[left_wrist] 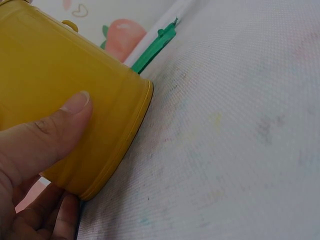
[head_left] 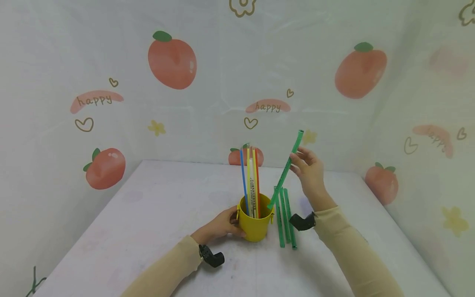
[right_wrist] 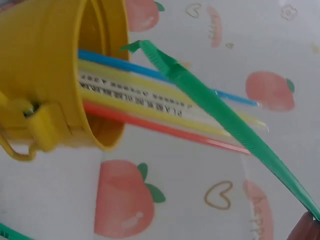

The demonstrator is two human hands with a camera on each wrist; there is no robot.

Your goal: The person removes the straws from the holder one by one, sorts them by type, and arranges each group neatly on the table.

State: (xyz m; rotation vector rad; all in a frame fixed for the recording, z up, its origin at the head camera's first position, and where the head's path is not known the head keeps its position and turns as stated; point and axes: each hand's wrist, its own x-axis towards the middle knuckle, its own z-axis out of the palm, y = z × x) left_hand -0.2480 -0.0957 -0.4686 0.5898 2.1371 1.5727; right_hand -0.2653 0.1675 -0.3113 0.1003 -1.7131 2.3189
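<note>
A small yellow bucket (head_left: 256,230) stands on the table, with blue, yellow and red straws (head_left: 257,177) upright in it, some in clear printed wrappers. My left hand (head_left: 221,225) grips its left side; the left wrist view has the thumb (left_wrist: 55,135) across the bucket wall and the fingers curled near its base. Above and right of the bucket, my right hand (head_left: 311,175) pinches a slim green-wrapped straw (head_left: 285,173) near its upper part. That straw slants, its lower end by the bucket's right rim; its crumpled wrapper tip (right_wrist: 135,46) shows in the right wrist view.
Several more green-wrapped straws (head_left: 287,222) lie side by side on the white table (head_left: 178,194), just right of the bucket. Behind and beside the table hangs a white sheet (head_left: 219,82) printed with fruit. Small handles (right_wrist: 42,127) stick out from the bucket's sides.
</note>
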